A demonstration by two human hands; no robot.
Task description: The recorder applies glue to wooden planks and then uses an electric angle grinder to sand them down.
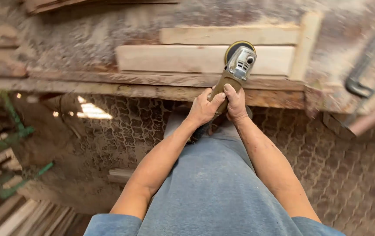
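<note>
Blue-grey clothing (213, 192) filled the near edge of the view, and both forearms were extended from it toward the bench.

Item in hand: angle grinder (235, 70), olive body, bare metal gear head, round sanding disc at the far end. The body was gripped by the left hand (202, 108) and the right hand (236, 104), both wrapped tight around the handle, thumbs laid along the top. The disc was set on or just over the right part of a pale wooden board (174, 59); contact could not be confirmed.

Step judged: surface sanding of the board, in progress. Next move judged to call for a steady two-handed hold, the disc kept flat, and even passes along the length of the board.

Adjoining: a second pale board (222, 35) lay just beyond the first, and an upright strip (307, 41) was butted against the right ends of both.

Surface: a rough workbench (87, 39), coated in sawdust, its worn front edge running left to right just beyond the hands. A dark metal clamp (364, 70) was noted at far right.

Room: patterned paving floor (349, 175), dusted over, with a patch of sunlight at left. A green metal frame (4, 144) stood at left, and stacked timber slats (21, 216) lay at near left.
</note>
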